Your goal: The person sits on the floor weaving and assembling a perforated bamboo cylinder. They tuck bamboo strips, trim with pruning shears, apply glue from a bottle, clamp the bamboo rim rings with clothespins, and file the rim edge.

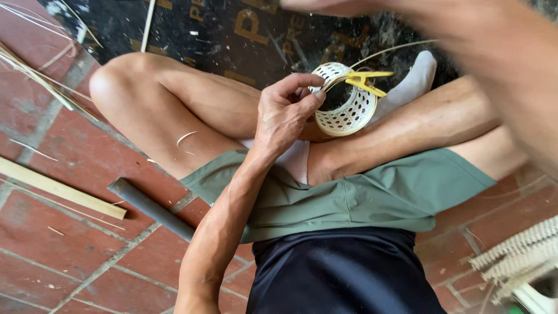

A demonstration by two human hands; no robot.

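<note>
A black printed sheet (232,29) with large tan lettering lay flat on the floor beyond the person's crossed legs, its surface dusty and scuffed; no packages or screens showed.

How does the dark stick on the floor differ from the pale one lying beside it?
The dark rod is grey-black and looks round, like a tube; the pale slat is light tan and looks flat. The dark rod runs up to the green shorts, while the pale slat runs off the picture's left edge. Both are long, straight and lie slanted the same way on the red brick floor.
</note>
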